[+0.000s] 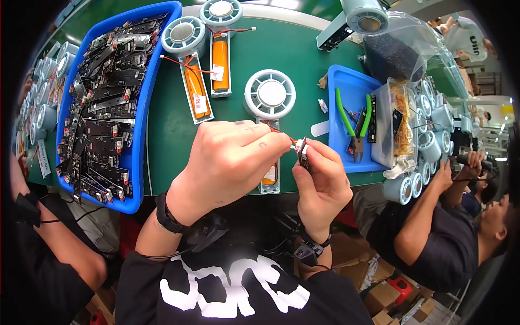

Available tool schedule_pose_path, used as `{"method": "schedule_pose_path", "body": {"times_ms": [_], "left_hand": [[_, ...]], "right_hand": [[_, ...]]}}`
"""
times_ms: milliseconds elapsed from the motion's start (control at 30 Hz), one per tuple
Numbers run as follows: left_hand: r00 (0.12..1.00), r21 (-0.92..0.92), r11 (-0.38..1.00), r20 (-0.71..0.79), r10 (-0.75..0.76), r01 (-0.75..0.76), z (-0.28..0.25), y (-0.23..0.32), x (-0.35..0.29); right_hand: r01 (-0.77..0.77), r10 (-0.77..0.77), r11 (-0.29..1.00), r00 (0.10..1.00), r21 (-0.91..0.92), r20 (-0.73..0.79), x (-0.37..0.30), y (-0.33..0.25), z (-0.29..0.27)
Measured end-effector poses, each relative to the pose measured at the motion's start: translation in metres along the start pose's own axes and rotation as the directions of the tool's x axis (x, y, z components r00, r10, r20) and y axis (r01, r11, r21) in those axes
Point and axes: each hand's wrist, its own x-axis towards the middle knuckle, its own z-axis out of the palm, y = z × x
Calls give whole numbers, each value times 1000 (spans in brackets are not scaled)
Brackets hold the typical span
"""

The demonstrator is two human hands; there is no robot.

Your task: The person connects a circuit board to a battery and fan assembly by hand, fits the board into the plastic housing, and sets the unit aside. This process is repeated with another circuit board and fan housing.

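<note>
A small black circuit board (304, 156) is pinched upright between the thumb and fingers of my right hand (326, 187). My left hand (230, 157) is closed, its fingertips on a small white wire connector (296, 145) at the board's edge; whether it is fully seated I cannot tell. Thin red wires run from there toward a pale blue handheld fan (270, 95), lying head away from me. My left hand covers much of its open handle, where part of an orange battery (269, 176) shows.
A blue tray (145, 108) of black circuit boards stands at left. Two open fans with orange batteries (220, 59) lie beyond my hands. At right, a smaller blue tray (346, 73) holds green-handled pliers (357, 135), beside a clear bin (383, 124). People sit on both sides.
</note>
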Motion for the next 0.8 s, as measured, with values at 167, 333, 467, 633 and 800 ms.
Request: {"method": "schedule_pose_path", "body": {"times_ms": [167, 333, 467, 633, 800], "left_hand": [[1000, 6, 1000, 3, 6, -6, -2, 0, -1], [1000, 10, 1000, 17, -3, 3, -3, -2, -2], [999, 12, 1000, 35, -2, 1, -4, 0, -3], [1000, 0, 1000, 20, -8, 8, -5, -3, -4], [1000, 49, 999, 18, 14, -15, -9, -2, -5]], "right_hand": [[-47, 47, 999, 995, -3, -93, 3, -2, 5], [-87, 89, 996, 994, 23, -71, 3, -1, 7], [-112, 115, 993, 991, 47, -71, 2, -3, 7], [-88, 88, 996, 996, 10, -32, 4, -1, 5], [-194, 198, 978, 979, 72, -52, -1, -10, 12]]}}
